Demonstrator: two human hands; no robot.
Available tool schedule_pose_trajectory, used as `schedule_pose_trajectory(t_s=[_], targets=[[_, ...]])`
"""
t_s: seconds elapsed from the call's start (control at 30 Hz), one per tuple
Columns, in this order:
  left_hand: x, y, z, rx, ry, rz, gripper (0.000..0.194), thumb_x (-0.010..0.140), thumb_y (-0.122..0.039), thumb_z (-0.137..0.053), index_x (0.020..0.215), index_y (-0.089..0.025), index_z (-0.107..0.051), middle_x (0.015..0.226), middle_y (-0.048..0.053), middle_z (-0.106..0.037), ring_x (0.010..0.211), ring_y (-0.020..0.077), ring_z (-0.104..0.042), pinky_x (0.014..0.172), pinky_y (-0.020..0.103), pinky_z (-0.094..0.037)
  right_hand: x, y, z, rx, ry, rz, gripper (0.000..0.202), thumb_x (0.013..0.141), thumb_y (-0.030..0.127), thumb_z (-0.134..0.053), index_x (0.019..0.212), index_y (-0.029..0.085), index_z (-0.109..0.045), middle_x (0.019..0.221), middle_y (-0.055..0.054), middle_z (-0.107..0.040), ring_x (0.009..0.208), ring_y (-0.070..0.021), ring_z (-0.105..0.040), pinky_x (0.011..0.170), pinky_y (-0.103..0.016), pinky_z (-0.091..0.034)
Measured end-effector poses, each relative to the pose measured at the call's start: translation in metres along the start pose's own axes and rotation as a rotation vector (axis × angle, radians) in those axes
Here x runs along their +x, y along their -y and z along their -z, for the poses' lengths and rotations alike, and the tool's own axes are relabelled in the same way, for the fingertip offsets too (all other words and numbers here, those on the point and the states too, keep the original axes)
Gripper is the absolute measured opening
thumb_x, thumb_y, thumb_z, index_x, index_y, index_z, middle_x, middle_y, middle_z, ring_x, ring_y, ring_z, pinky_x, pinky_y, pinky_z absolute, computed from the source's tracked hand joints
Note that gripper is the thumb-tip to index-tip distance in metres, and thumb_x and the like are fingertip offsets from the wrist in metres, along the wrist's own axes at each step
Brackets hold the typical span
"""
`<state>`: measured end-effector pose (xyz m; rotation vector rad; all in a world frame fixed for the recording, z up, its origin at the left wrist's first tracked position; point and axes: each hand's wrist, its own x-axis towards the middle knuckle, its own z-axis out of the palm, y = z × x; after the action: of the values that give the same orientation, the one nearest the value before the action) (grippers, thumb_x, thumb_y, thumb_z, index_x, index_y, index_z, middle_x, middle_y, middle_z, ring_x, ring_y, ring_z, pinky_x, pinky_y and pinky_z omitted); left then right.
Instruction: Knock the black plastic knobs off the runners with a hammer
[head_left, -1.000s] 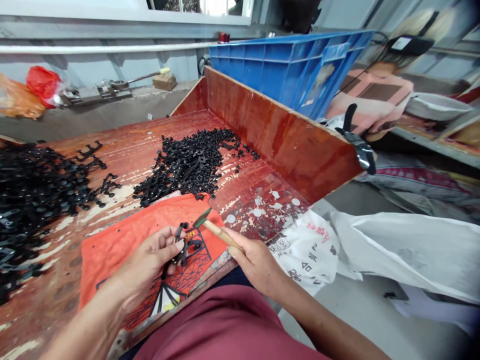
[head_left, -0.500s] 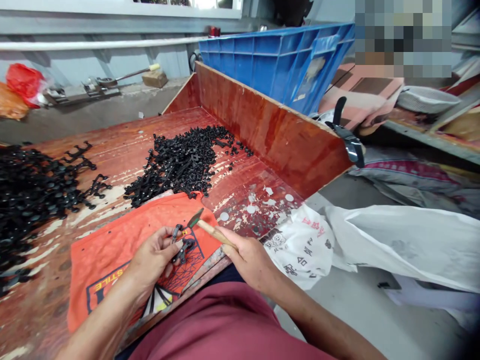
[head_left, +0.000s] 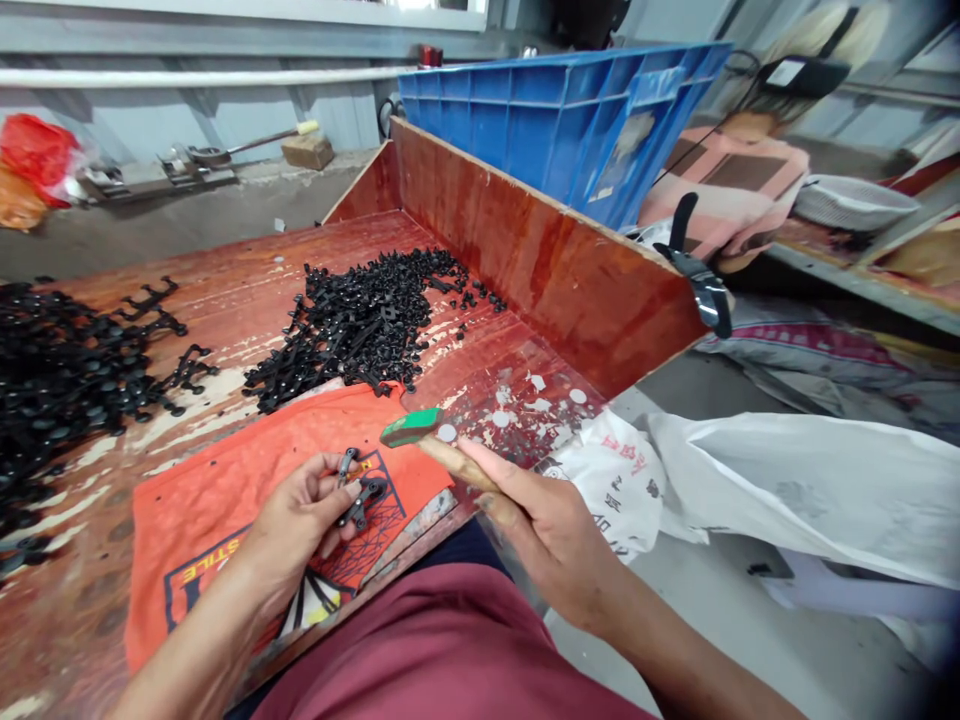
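Observation:
My left hand (head_left: 319, 505) is closed on a small black jointed plastic part (head_left: 363, 492), held between thumb and fingers just above an orange cloth (head_left: 225, 500). In my right hand (head_left: 551, 525) is the wooden handle of a small hammer, fingers wrapped round it. The green-sided hammer head (head_left: 412, 427) is raised to the upper right of the black part, apart from it. Beyond the cloth lies a heap of small black pieces (head_left: 375, 320). A bigger pile of black jointed parts (head_left: 67, 390) spreads over the left of the table.
A reddish wooden board (head_left: 540, 230) walls the table's right side, with a blue crate (head_left: 525, 130) behind it. White sacks (head_left: 787, 480) lie at the right. A person in a checked top (head_left: 742, 180) is at the far right. Tools rest on the back ledge (head_left: 247, 175).
My right hand has lifted the hammer away from the black part, up and to the right. My left hand holds that part in nearly the same place.

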<state>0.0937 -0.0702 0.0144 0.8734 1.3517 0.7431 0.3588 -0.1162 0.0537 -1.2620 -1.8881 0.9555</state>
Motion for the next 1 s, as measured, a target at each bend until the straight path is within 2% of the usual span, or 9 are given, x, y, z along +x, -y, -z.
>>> schedule_pose_trajectory(t_s=[0.17, 0.3, 0.5, 0.6, 0.73, 0.87, 1.0], targets=[[0.000, 0.001, 0.001, -0.031, 0.004, 0.007, 0.055, 0.064, -0.049, -0.083, 0.099, -0.021, -0.051, 0.056, -0.010, -0.053, 0.041, 0.0068, -0.050, 0.032, 0.011, -0.028, 0.000, -0.008, -0.003, -0.017, -0.040, -0.052, 0.047, 0.106, 0.025, -0.040, 0.152, 0.036, -0.038, 0.139, 0.001, -0.060, 0.115, -0.0181, -0.063, 0.102, -0.035, -0.048], [0.001, 0.004, -0.001, -0.009, 0.001, 0.012, 0.055, 0.063, -0.049, -0.082, 0.098, -0.021, -0.049, 0.057, -0.010, -0.056, 0.040, 0.0060, -0.049, 0.034, 0.011, -0.027, 0.001, -0.012, -0.008, -0.046, -0.012, -0.066, 0.047, 0.106, 0.026, -0.039, 0.152, 0.036, -0.037, 0.138, 0.000, -0.060, 0.112, -0.0187, -0.065, 0.101, -0.035, -0.049], [0.001, 0.004, -0.006, 0.043, -0.032, -0.016, 0.053, 0.065, -0.053, -0.078, 0.094, -0.022, -0.046, 0.051, -0.011, -0.053, 0.036, 0.0064, -0.045, 0.031, 0.012, -0.027, 0.002, -0.008, -0.006, -0.147, 0.077, -0.075, 0.048, 0.105, 0.023, -0.041, 0.151, 0.034, -0.040, 0.123, -0.002, -0.069, 0.100, -0.0205, -0.069, 0.091, -0.035, -0.054], [0.002, 0.002, -0.008, 0.077, -0.037, -0.021, 0.053, 0.064, -0.054, -0.077, 0.094, -0.022, -0.047, 0.047, -0.012, -0.051, 0.032, 0.0062, -0.040, 0.029, 0.012, -0.025, 0.002, -0.006, -0.003, -0.172, 0.078, -0.074, 0.048, 0.105, 0.024, -0.041, 0.152, 0.035, -0.039, 0.116, -0.003, -0.071, 0.098, -0.0206, -0.069, 0.093, -0.036, -0.053], [0.001, 0.001, -0.007, 0.045, -0.051, -0.017, 0.050, 0.064, -0.049, -0.079, 0.094, -0.022, -0.048, 0.052, -0.011, -0.053, 0.035, 0.0063, -0.046, 0.030, 0.011, -0.026, 0.002, -0.005, -0.001, -0.218, 0.074, -0.083, 0.047, 0.106, 0.026, -0.041, 0.152, 0.033, -0.040, 0.112, -0.004, -0.072, 0.095, -0.0211, -0.069, 0.094, -0.038, -0.053], [-0.002, -0.002, -0.001, -0.025, -0.038, 0.008, 0.050, 0.064, -0.044, -0.082, 0.097, -0.022, -0.051, 0.058, -0.011, -0.053, 0.039, 0.0061, -0.051, 0.031, 0.010, -0.026, 0.001, -0.007, -0.001, -0.229, 0.061, -0.078, 0.047, 0.106, 0.026, -0.041, 0.151, 0.033, -0.040, 0.115, -0.003, -0.072, 0.095, -0.0206, -0.070, 0.093, -0.038, -0.055], [-0.003, -0.002, 0.001, -0.057, -0.019, 0.014, 0.051, 0.066, -0.043, -0.083, 0.100, -0.021, -0.053, 0.062, -0.009, -0.055, 0.042, 0.0056, -0.053, 0.033, 0.010, -0.029, 0.000, -0.010, 0.000, -0.209, 0.053, -0.088, 0.047, 0.106, 0.025, -0.041, 0.152, 0.033, -0.039, 0.126, -0.003, -0.068, 0.103, -0.0210, -0.068, 0.096, -0.038, -0.054]])
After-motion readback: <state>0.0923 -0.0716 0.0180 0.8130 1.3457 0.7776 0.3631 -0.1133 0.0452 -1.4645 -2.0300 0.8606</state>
